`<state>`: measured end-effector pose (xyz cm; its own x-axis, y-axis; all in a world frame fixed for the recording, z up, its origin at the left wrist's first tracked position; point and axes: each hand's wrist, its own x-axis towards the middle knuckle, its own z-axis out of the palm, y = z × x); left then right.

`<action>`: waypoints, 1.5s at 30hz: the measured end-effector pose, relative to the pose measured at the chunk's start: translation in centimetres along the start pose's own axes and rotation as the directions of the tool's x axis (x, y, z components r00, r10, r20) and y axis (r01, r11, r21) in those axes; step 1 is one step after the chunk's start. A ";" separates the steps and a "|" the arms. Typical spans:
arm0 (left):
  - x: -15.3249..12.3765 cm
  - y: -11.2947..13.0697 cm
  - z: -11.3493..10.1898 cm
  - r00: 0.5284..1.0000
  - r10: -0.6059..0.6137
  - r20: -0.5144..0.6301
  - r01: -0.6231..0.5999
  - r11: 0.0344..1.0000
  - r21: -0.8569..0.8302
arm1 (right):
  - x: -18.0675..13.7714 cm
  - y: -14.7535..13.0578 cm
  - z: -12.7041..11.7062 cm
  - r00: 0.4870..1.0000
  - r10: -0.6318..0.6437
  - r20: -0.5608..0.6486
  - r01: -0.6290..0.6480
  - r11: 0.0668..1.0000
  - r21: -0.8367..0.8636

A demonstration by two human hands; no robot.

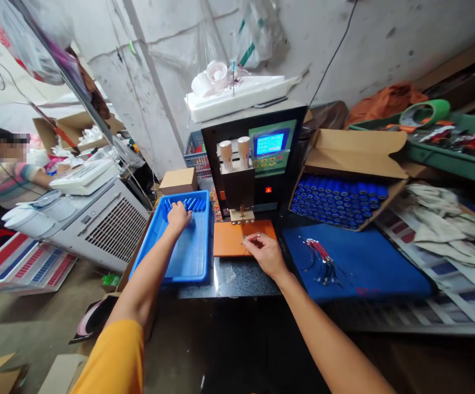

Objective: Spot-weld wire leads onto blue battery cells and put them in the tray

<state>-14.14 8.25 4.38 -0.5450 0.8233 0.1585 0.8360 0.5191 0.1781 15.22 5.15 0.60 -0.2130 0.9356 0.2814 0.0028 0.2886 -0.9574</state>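
Observation:
My left hand [179, 215] reaches into a blue plastic tray [188, 262], fingers curled down over several blue cylindrical cells [193, 204] at its far end; what it holds, if anything, is hidden. My right hand [264, 251] rests on an orange pad [229, 241] below the electrodes of a black spot-welding machine [254, 158], its fingertips pinched on something thin I cannot make out.
A cardboard box [340, 200] full of blue cells stands to the right of the machine. Red and black wire leads [322, 260] lie on a blue cloth [364, 268]. An air cooler [98, 219] stands at left, with another person [3, 164] beyond it.

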 end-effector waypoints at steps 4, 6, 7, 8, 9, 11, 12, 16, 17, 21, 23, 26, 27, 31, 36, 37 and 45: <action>1.0 1.0 2.0 1.000 -0.016 -0.011 0.016 1.000 0.010 | -0.1 -0.3 0.0 1.000 -0.006 0.006 0.006 1.000 -0.003; 1.2 1.1 2.3 0.999 -0.022 -0.023 0.021 1.000 -0.010 | -0.1 -0.6 0.0 1.000 0.010 0.000 -0.010 1.000 0.025; 1.2 1.0 2.1 0.999 -0.022 -0.025 0.021 1.000 -0.016 | 0.0 -0.7 0.0 1.000 0.022 -0.008 -0.021 0.999 0.044; 1.2 0.8 1.9 0.999 -0.021 -0.026 0.020 1.000 -0.013 | 0.0 -0.9 -0.1 0.999 0.034 -0.013 -0.033 0.997 0.065; 1.2 0.6 1.5 0.999 -0.023 -0.031 0.022 0.999 -0.028 | 0.1 -1.0 -0.1 0.999 0.046 -0.017 -0.045 0.995 0.088; 0.9 -0.1 0.5 0.999 -0.023 -0.045 0.017 0.993 -0.113 | 0.2 -1.1 -0.2 0.998 0.063 -0.023 -0.060 0.989 0.138; 0.5 -0.3 -0.1 0.999 -0.017 -0.048 0.008 0.986 -0.168 | 0.3 -1.2 -0.3 0.997 0.069 -0.026 -0.064 0.984 0.164; -3.0 -0.5 -1.6 0.997 0.071 -0.032 -0.078 0.905 -0.418 | 0.7 -1.3 -0.7 0.991 0.125 -0.051 -0.106 0.955 0.276; -4.3 -0.1 -1.7 0.993 0.111 -0.032 -0.111 0.837 -0.536 | 0.7 -1.2 -0.7 0.987 0.148 -0.059 -0.122 0.943 0.310; -10.3 3.1 -1.0 0.951 0.307 -0.030 -0.163 0.417 -0.894 | 1.0 -1.0 -0.8 0.967 0.225 -0.117 -0.153 0.885 0.441; -12.6 5.3 -0.3 0.936 0.352 -0.029 -0.162 0.353 -0.921 | 1.1 -0.8 -0.8 0.959 0.249 -0.134 -0.159 0.866 0.474; -14.4 8.2 0.8 0.932 0.360 -0.046 -0.193 0.383 -0.903 | 1.1 -0.8 -0.9 0.955 0.268 -0.125 -0.181 0.864 0.470; -14.6 8.9 1.2 0.931 0.361 -0.056 -0.208 0.398 -0.894 | 1.0 -0.8 -1.0 0.954 0.273 -0.120 -0.189 0.865 0.465; -14.7 10.0 2.3 0.932 0.351 -0.091 -0.245 0.424 -0.872 | 1.0 -1.0 -1.1 0.954 0.281 -0.101 -0.208 0.869 0.449; -15.0 10.0 3.1 0.935 0.342 -0.096 -0.233 0.387 -0.892 | 1.2 -1.3 -0.7 0.967 0.238 -0.090 -0.185 0.900 0.395; -15.1 10.0 3.2 0.936 0.339 -0.095 -0.230 0.383 -0.895 | 1.3 -1.4 -0.5 0.970 0.225 -0.095 -0.173 0.909 0.380; -15.2 10.1 4.2 0.947 0.303 -0.104 -0.222 0.387 -0.895 | 2.2 -1.4 0.5 0.986 0.136 -0.099 -0.108 0.963 0.246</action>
<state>2.86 1.93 -0.29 -0.2701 0.9132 0.3051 0.3870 -0.1872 0.9029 14.28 6.73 2.52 -0.1127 0.9817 0.1538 -0.2148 0.1270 -0.9684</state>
